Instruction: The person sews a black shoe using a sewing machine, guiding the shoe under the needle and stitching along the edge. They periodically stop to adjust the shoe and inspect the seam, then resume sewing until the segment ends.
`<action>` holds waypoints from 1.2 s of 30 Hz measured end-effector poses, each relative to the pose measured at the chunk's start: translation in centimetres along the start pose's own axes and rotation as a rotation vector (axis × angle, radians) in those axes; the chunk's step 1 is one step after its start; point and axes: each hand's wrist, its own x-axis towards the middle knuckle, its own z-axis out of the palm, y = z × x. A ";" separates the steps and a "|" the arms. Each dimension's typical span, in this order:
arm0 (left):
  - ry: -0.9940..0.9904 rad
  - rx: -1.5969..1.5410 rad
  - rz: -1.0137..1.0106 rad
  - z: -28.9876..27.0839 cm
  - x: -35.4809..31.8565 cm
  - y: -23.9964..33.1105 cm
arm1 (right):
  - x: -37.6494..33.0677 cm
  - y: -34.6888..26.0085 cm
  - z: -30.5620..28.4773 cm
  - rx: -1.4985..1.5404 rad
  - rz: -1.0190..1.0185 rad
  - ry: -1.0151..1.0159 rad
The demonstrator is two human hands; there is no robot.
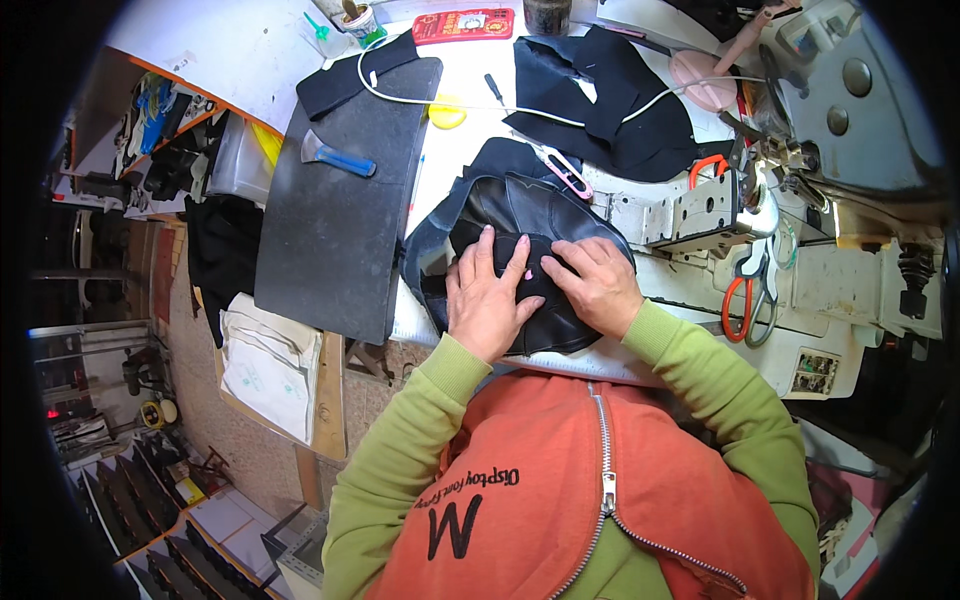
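Observation:
A black leather piece [495, 205], sewn from panels with seams and folded edges, lies bunched on the white worktable in front of me. Spread and flat, the fingers of my left hand [488, 300] press on its near-left part. My right hand [597, 285] is curled at the right side, fingertips bent down onto the leather as if gripping a fold; what lies under them is hidden. Between the two hands shows a small pink spot [528, 274]. Just beyond the leather lie pink-handled thread snips [566, 172].
A sewing machine [725, 205] stands at the right, with orange-handled scissors [740, 305] beside it. On the left, a dark board [335, 230] carries a blue-handled tool [345, 160]. Black fabric pieces [625, 105], a white cable [470, 103] and a yellow disc [447, 113] lie farther back.

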 end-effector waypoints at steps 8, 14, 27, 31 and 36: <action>-0.090 0.016 -0.068 -1.0 0.7 0.0 | 3.7 -0.4 -0.4 0.143 0.481 -0.177; 0.045 -0.065 -0.042 -0.5 0.5 0.1 | 4.5 0.1 0.4 0.189 0.614 -0.266; 0.196 0.080 0.308 -0.4 -1.2 0.9 | 3.9 -0.8 0.5 0.187 0.560 -0.095; 0.141 0.113 0.365 -0.3 -1.9 1.2 | 3.2 -0.6 1.1 0.062 0.305 0.000; 0.155 0.053 0.352 0.0 -1.9 0.9 | 2.7 0.0 0.9 0.030 0.098 -0.012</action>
